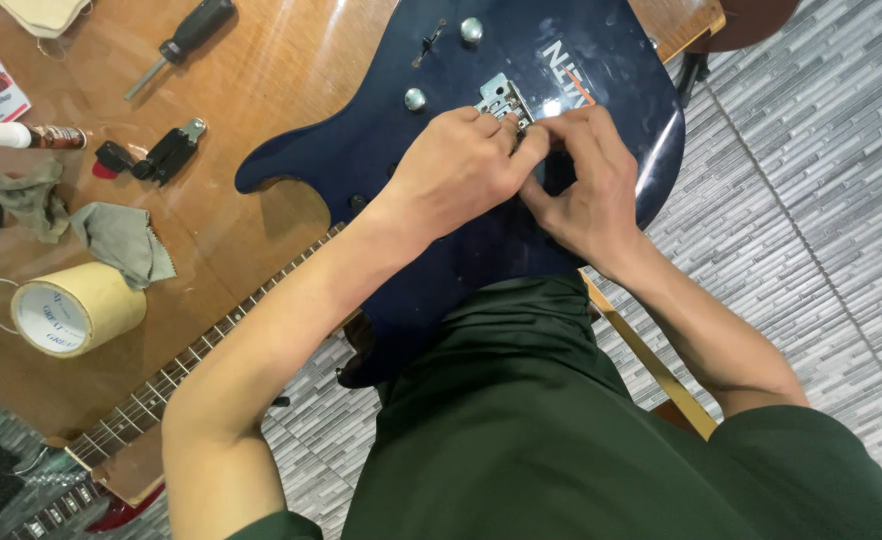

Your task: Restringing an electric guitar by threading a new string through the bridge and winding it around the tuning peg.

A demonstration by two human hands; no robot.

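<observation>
Leaning over a dark blue guitar point(481, 230), the person in a green shirt point(561, 430) is pressing both hands together at its metal bridge point(501, 98). The left hand point(461, 165) is curling its fingers closed at the bridge's edge, and the right hand point(586, 175) is pinching beside it (whatever sits between the fingertips is too small to tell). The guitar is lying flat on the wooden tabletop point(261, 90), neck point(191, 365) running down-left. Farther off, a tape roll point(66, 308), grey cloth point(121, 240) and screwdriver point(183, 42) are lying.
</observation>
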